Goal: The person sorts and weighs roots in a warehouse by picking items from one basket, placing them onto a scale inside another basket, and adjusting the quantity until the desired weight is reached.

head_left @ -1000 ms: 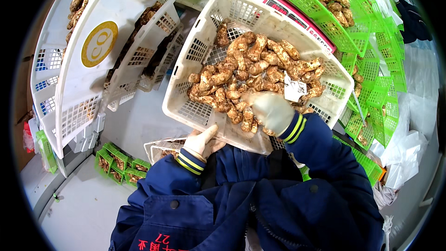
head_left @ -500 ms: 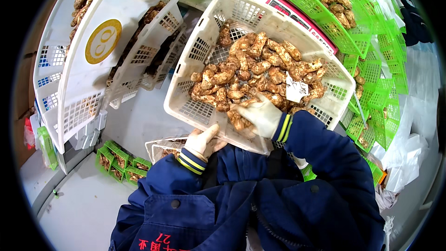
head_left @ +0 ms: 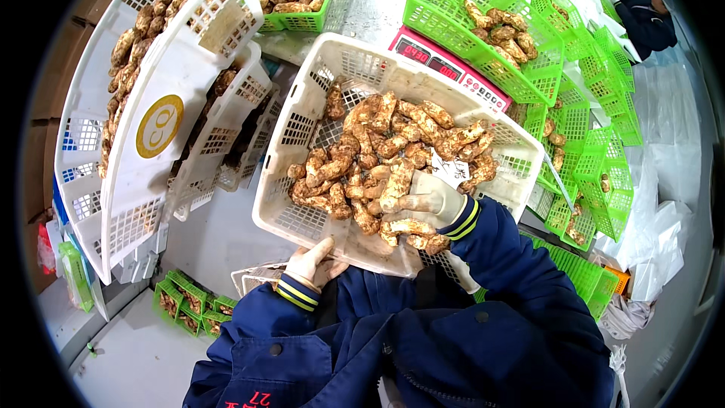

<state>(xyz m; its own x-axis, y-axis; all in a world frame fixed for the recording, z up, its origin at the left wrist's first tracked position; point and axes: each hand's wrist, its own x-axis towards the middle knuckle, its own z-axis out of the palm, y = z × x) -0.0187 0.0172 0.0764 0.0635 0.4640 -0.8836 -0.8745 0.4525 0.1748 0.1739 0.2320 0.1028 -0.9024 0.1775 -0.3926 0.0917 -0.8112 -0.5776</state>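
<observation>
A white plastic basket (head_left: 294, 215) tilts in front of me, holding several thick, brown-and-cream matsutake-like mushrooms (head_left: 377, 136). My left hand (head_left: 313, 263), in a pale glove, grips the near rim of this basket at its left part, thumb uppermost. Inside the basket, my gloved right hand (head_left: 432, 200) is closed around one mushroom (head_left: 396, 185), whose stem stands up past the fingers. A white paper slip with handwriting (head_left: 451, 171) lies on the pile just beyond that hand. More mushrooms (head_left: 414, 233) lie below the right hand, near the rim.
A red-and-white digital scale (head_left: 453, 68) stands behind the basket, with a green basket of mushrooms (head_left: 483, 57) on it. Stacked green baskets (head_left: 604, 170) line the right side. Large white baskets (head_left: 128, 204) rise at left; small green baskets (head_left: 185, 298) sit on the floor.
My right hand has picked a mushroom from the near part of the pile and tilted it upward. The view has shifted, showing more of the scale. My left hand stays on the rim.
</observation>
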